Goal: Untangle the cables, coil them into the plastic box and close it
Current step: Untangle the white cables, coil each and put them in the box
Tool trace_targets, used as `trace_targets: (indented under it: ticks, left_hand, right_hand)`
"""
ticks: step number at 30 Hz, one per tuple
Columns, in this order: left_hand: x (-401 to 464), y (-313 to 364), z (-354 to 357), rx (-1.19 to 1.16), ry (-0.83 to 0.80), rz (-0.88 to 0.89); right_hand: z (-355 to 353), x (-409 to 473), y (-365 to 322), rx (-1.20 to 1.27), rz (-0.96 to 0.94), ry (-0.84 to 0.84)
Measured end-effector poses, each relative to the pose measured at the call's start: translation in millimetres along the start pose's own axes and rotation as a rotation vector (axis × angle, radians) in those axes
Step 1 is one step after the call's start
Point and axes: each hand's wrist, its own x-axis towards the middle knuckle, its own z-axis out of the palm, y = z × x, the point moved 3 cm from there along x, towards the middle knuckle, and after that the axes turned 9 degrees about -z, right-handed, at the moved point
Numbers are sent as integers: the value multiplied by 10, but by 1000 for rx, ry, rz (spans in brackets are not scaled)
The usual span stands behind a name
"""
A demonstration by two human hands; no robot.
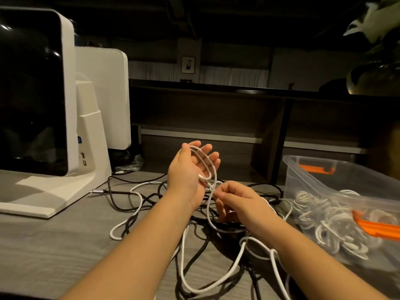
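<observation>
The bench (54, 241) carries everything noted here. At nine to ten o'clock stand two white monitors (39, 92), one screen-on, the other behind it showing its back.

At three to four o'clock sits one clear plastic box (303, 169) with orange latches, one at its far end and one at its near end. It is uncovered, and no separate lid can be made out. Inside lie several white coils (324, 217); their number cannot be told through the wall.

At six o'clock, across the centre of the bench, lies the tangle (194, 234) of white and black cables, crossing over one another. At least one white and two black runs show; an exact count is not possible. One black lead ends in a grey plug (96, 191) at about nine o'clock of the heap.

One white cable (205, 165) is in work. The left hand (190, 167) is raised at twelve o'clock of the tangle, palm up, fingers nearly straight, with two or so loops draped round the palm. The right hand (236, 200), just beside it at four o'clock, pinches the same cable between thumb and fingertips, the other fingers curled.

Assessment: partly done. Some cable is boxed, one is being coiled, and the heap remains to be separated, coiled and stowed, then the box closed.
</observation>
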Motion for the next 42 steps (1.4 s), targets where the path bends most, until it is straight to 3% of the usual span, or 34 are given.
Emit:
trace_targets:
  ticks: [4, 7, 11, 17, 22, 27, 31, 37, 39, 42]
  left_hand:
    - [-15, -31, -2, 119, 31, 33]
    - [-22, -79, 14, 176, 16, 43]
    - [-9, -36, -1, 69, 19, 33]
    - [-22, -34, -27, 15, 55, 2]
    - [-7, -14, -48, 32, 71, 34]
    - [76, 162, -162, 47, 188, 196]
    - [107, 261, -241, 83, 293, 286]
    - [102, 149, -154, 568, 203, 469]
    - [103, 87, -120, 699, 127, 439]
    - [65, -15, -53, 763, -30, 223]
  right_hand:
    - [53, -10, 10, 81, -19, -109]
    - [59, -3, 9, 176, -7, -58]
    - [14, -17, 1, 404, 92, 30]
    - [6, -15, 37, -202, 70, -27]
    - [6, -29, 15, -350, 10, -103]
    - [-17, -78, -72, -620, -155, -157]
    - [-122, -80, -95, -676, -230, -73]
    - [-35, -129, -118, -667, -256, -297]
    - [-32, -143, -148, -593, -299, -287]
    - [-75, -153, -206, -496, -397, -175]
